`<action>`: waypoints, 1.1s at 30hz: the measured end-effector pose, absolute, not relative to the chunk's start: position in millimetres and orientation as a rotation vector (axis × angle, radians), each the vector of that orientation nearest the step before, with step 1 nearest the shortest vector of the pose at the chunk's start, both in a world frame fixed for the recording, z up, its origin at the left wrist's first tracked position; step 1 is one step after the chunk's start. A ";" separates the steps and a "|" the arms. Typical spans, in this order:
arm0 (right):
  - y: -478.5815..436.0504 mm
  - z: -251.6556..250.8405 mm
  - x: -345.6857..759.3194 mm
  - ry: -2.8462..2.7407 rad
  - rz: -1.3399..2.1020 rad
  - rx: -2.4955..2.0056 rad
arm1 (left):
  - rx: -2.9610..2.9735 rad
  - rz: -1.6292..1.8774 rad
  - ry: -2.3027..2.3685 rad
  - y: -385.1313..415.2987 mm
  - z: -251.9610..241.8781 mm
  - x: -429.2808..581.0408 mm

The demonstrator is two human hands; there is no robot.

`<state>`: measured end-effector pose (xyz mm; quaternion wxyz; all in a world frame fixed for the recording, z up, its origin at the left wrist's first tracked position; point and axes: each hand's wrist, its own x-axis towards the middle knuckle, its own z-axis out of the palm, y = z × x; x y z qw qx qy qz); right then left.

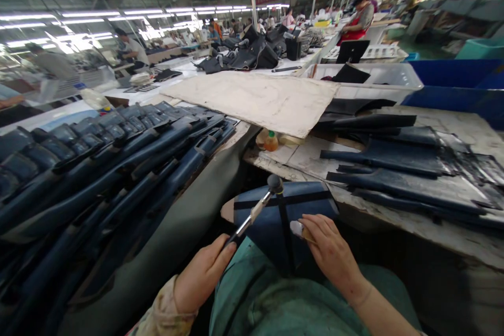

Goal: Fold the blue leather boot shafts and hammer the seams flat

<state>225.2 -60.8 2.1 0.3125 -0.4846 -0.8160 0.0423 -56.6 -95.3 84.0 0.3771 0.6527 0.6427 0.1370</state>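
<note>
My left hand (207,268) grips the dark handle of a hammer (252,216), its shaft silvery and its round dark head over the panel's upper edge. A dark blue leather-like panel (258,226) with crossing black strips and a pale left tip lies in front of me at lap height. My right hand (333,252) rests over the panel's right part, fingers curled around a small tool with a whitish end (296,228) and a tan stick-like part. How firmly it sits there is partly hidden by the fingers. A green apron (283,304) covers my lap.
Rows of blue pieces (118,152) cover the left table. More dark blue panels (397,155) lie on the right bench, behind an orange-filled bottle (271,142). A cream sheet (255,97) bridges both surfaces. Beyond stand a white bin (384,76) and a person in red (358,21).
</note>
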 end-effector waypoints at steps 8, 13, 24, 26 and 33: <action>-58.8 8.3 219.9 -2.138 0.097 -1.291 | 1.929 0.075 1.788 -37.2 87.5 -89.5; -60.4 19.6 226.0 -2.119 0.127 -1.295 | 2.121 -0.078 1.813 58.8 75.7 -46.1; -35.0 33.5 263.5 -1.876 0.160 -1.560 | 2.185 0.116 1.580 166.1 15.2 24.2; -27.3 34.1 266.0 -1.843 0.272 -1.578 | 2.153 0.140 1.567 155.7 18.6 9.2; 4.5 39.0 266.5 -1.660 0.635 -1.553 | 1.873 0.343 1.575 51.3 24.6 -78.2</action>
